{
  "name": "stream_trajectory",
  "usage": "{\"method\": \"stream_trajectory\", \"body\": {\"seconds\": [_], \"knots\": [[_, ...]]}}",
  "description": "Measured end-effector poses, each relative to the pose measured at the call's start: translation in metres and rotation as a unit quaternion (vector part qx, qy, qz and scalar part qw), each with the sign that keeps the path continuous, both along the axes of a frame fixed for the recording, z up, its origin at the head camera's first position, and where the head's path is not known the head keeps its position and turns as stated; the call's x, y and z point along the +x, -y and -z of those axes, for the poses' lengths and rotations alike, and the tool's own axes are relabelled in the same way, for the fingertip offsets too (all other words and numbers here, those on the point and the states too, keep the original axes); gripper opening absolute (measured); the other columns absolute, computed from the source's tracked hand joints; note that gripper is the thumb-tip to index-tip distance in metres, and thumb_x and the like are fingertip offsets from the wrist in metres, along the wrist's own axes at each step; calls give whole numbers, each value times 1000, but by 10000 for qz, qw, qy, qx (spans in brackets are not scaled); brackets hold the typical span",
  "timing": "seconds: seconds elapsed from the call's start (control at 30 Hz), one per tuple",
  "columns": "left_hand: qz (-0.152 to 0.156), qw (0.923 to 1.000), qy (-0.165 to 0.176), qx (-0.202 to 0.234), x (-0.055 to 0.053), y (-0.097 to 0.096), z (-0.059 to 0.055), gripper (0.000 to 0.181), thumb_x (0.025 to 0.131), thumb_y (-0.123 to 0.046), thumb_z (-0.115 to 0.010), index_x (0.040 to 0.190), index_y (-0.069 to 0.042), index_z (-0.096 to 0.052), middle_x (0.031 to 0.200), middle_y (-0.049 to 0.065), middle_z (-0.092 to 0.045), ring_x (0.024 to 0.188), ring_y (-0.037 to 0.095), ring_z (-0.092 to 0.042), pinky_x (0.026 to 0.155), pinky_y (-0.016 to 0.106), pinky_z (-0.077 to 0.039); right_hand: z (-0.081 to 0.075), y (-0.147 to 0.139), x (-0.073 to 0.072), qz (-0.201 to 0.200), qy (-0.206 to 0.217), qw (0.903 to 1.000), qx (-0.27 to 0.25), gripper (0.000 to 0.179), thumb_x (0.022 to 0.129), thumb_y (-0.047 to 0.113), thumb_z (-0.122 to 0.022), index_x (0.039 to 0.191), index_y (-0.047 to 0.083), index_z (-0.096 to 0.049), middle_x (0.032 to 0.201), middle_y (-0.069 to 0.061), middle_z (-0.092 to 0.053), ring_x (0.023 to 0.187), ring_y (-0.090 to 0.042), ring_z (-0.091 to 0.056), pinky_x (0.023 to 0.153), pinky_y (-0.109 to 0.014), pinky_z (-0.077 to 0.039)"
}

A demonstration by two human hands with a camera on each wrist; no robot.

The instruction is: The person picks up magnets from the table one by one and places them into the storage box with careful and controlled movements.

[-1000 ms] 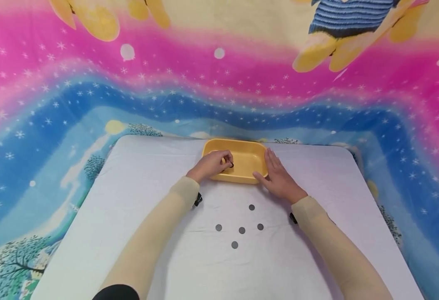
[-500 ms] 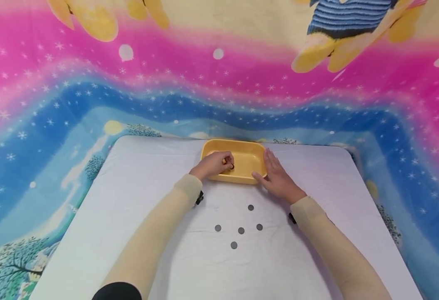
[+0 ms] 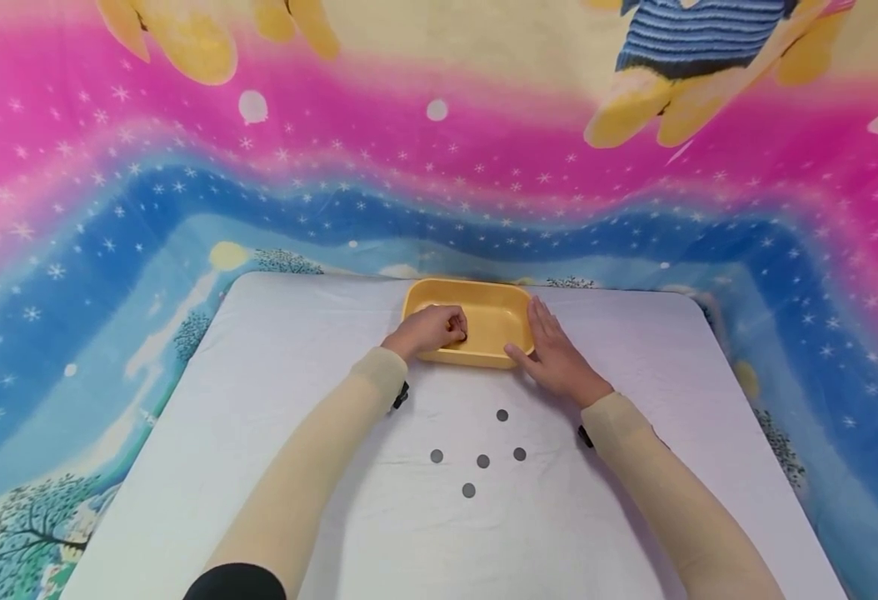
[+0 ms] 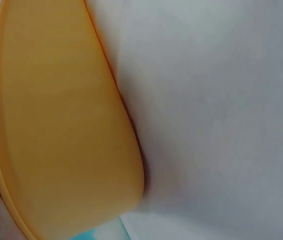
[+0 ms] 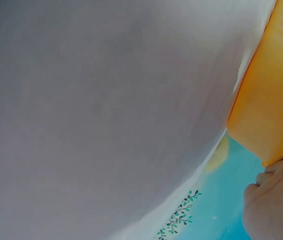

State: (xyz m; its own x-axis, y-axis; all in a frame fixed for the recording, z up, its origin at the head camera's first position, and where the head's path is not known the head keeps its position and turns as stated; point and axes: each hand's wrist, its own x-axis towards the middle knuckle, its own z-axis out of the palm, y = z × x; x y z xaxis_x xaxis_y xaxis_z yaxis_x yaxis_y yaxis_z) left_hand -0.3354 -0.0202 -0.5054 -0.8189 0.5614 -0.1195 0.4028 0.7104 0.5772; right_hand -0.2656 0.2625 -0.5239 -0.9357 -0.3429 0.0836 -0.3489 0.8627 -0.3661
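We saw left hand (image 3: 431, 327) dip bit lower in yellow tub (image 3: 495, 325), pinching small dark thing (image 3: 464, 337), so thing seemed nearer tub floor. Right hand (image 3: 557, 357), fingers straight, touched tub's end. 5 gray discs (image 3: 483, 461) stayed on white cloth (image 3: 559, 533).

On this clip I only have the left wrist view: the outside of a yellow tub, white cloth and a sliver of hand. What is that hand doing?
Observer: The left hand reaches over the rim into the yellow tub, pinching a small dark item that barely shows.

Operator: And the right one?

Observer: The right hand rests against the tub's right end, fingers extended.

Operator: Anything else lying on the cloth?

Observer: Five dark grey discs lie apart on the white cloth, on the wearer's side of the tub.
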Motion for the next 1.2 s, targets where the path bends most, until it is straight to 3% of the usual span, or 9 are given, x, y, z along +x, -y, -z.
{"method": "stream_trajectory", "body": {"seconds": [0.63, 1.2], "knots": [[-161, 9996, -71, -229, 3, -2, -1, 7, 99, -30, -65, 101, -23, -67, 87, -8, -64, 78, 14, -59, 75, 33, -49, -1, 1, 3, 72, 81, 9999, -4, 99, 97, 71, -39, 160, 12, 11, 168, -5, 12, 155, -24, 7, 125, -47, -4], [-242, 9993, -99, -249, 6, -3, -3, 10, 100, -30, -63, 101, -22, -68, 91, -6, -68, 76, 15, -60, 75, 34, -50, -4, 2, 3, 10, 44, 10000, -1, 100, 97, 68, -41, 159, 10, 11, 168, -10, 9, 155, -29, 4, 123, -53, -7]]}}
